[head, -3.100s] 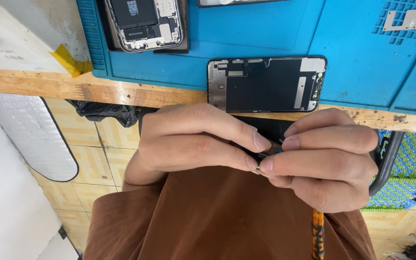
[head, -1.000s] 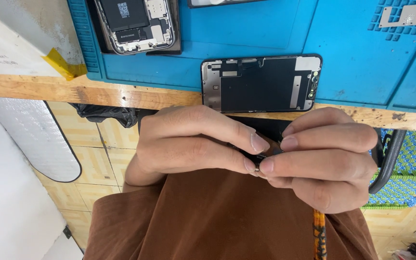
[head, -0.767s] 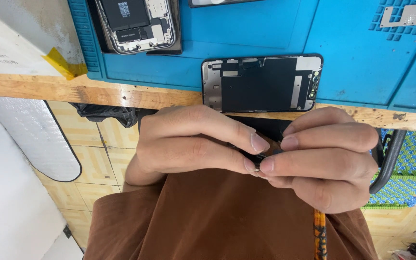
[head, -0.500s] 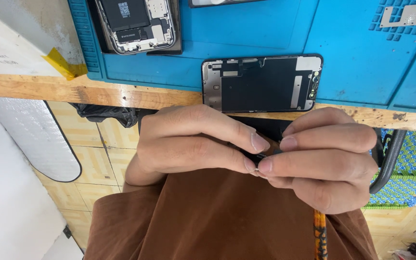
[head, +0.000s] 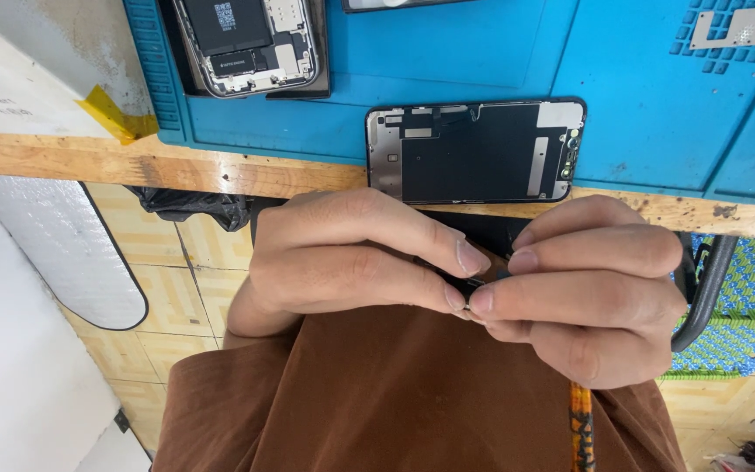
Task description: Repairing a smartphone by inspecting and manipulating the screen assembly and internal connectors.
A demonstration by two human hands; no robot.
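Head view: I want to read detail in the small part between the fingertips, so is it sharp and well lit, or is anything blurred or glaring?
Head view: even, soft light, no strong blur; the left hand and right hand are sharp, but the small dark part is mostly hidden and shaded by fingers; mild sheen on the blue mat; the screen panel is crisp.

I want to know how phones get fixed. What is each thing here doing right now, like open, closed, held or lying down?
Left hand: fingertips pinched on a small dark part.
Right hand: fingertips pinched on the same part.
Small dark part: mostly hidden between fingers.
Phone screen panel: lying back side up on mat edge.
Opened phone body: insides exposed, lying on mat.
Blue repair mat: flat on wooden bench.
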